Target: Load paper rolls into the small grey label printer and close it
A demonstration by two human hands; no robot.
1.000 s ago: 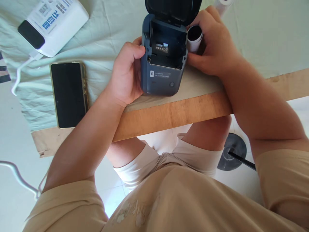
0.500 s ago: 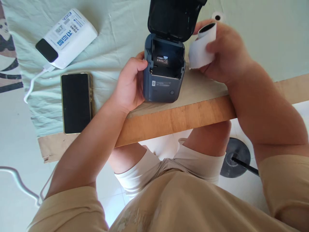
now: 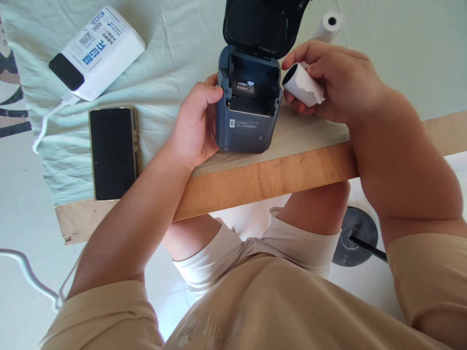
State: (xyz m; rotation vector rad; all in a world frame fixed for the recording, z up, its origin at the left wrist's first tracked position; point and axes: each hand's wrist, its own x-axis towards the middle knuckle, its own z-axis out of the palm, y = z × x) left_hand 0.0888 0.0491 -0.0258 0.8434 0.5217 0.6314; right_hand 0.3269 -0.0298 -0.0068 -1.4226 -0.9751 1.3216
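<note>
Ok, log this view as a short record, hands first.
Left hand: grips the dark printer at its left side
Right hand: holds a white roll beside it
Lid: open
Compartment: printed sticker inside
Second roll: on the cloth beyond the right hand
Phone: on the left, screen dark
White device: beyond the phone, cable attached

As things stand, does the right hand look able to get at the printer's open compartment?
Probably yes: the lid stands open, the left hand holds the printer without covering the compartment, and the right hand, holding a white roll, is close beside it.
</note>
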